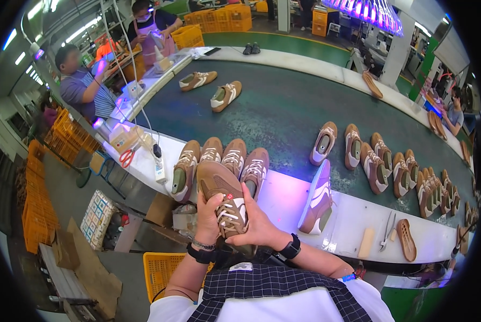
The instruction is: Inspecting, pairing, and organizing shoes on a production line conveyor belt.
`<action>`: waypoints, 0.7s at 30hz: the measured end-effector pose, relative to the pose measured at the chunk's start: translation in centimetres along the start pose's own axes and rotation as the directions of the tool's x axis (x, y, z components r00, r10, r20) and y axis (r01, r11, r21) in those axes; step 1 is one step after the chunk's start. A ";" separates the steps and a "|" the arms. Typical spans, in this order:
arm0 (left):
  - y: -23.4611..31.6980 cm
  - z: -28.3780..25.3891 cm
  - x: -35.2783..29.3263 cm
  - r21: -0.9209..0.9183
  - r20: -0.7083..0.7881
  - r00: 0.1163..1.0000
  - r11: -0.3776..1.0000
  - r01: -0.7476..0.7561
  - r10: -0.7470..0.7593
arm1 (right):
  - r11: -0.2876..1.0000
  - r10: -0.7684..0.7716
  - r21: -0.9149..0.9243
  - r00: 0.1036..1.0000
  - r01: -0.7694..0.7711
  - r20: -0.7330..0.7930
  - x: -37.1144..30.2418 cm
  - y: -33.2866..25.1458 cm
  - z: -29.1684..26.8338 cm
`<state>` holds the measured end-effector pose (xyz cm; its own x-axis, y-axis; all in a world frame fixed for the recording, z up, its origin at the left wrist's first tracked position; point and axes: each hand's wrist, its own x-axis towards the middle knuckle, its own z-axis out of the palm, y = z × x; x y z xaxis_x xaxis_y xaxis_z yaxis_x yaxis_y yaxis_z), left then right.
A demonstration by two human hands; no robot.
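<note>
A brown sneaker (217, 180) with white laces is held in front of me, its toe pointing away and its heel toward my body. My left hand (208, 219) grips its left side, with the thumb by the small red tag near the laces. Around the right side and heel end wraps my right hand (263, 224). Just beyond stand several matching sneakers (186, 167) in a row, partly hidden by the held one. To the right, another sneaker (318, 199) lies on its side on the white ledge (348, 214), under purplish light.
A dark green belt (272, 112) carries more sneakers, several lined up at right. On the ledge lie red-handled scissors (126, 157), a metal hand tool (387, 232) and a brown sole (406, 240). An orange crate (157, 271) sits below. Co-workers (85, 86) are at the far left.
</note>
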<state>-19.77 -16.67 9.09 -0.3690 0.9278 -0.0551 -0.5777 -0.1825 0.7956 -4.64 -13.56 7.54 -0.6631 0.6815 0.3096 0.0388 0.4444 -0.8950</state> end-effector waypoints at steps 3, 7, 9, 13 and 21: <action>-0.8 -0.1 -0.5 -0.001 -0.048 0.997 0.999 0.053 -0.053 | 0.997 0.057 0.051 0.998 -0.059 0.034 -0.7 0.7 -0.1; -1.7 0.1 -0.3 0.008 -0.038 0.996 0.996 0.086 -0.085 | 0.986 0.091 0.139 0.995 -0.097 0.044 -1.2 1.1 -0.7; -2.0 0.3 -0.1 0.013 -0.020 0.995 0.995 0.100 -0.100 | 0.978 0.110 0.171 0.993 -0.116 0.045 -1.3 1.0 -1.2; -2.9 0.3 0.4 0.045 -0.013 0.991 0.990 0.136 -0.135 | 0.974 0.163 0.150 0.986 -0.167 0.040 -1.7 1.2 -1.8; -4.7 -0.3 1.3 -0.031 0.012 0.979 0.979 0.202 -0.201 | 0.949 0.262 0.185 0.965 -0.256 -0.009 -2.3 2.3 -2.0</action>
<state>-17.71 -14.70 5.13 -0.2366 0.9493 -0.2070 -0.6627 -0.0019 0.7488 -1.48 -12.91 5.38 -0.6233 0.7791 0.0671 0.0683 0.1397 -0.9878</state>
